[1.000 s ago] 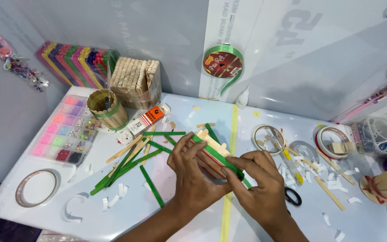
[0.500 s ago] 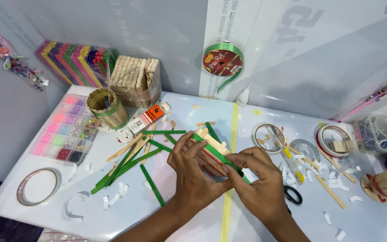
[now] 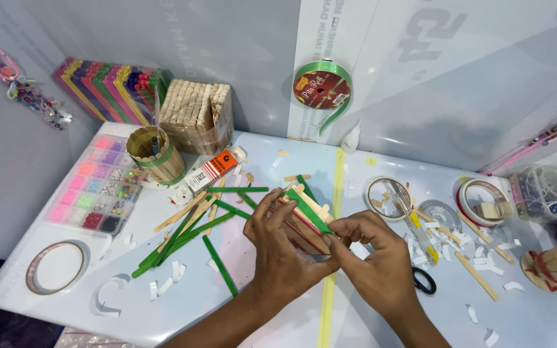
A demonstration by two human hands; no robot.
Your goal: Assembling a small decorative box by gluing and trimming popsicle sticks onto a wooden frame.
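Frame centre: left hand and right hand together, both clamped on stick frame; long axis runs upper left to lower right; green stick on top.

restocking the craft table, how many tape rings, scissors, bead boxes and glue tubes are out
tape rings: 3, the others at and
scissors: 1
bead boxes: 1
glue tubes: 1
total: 6
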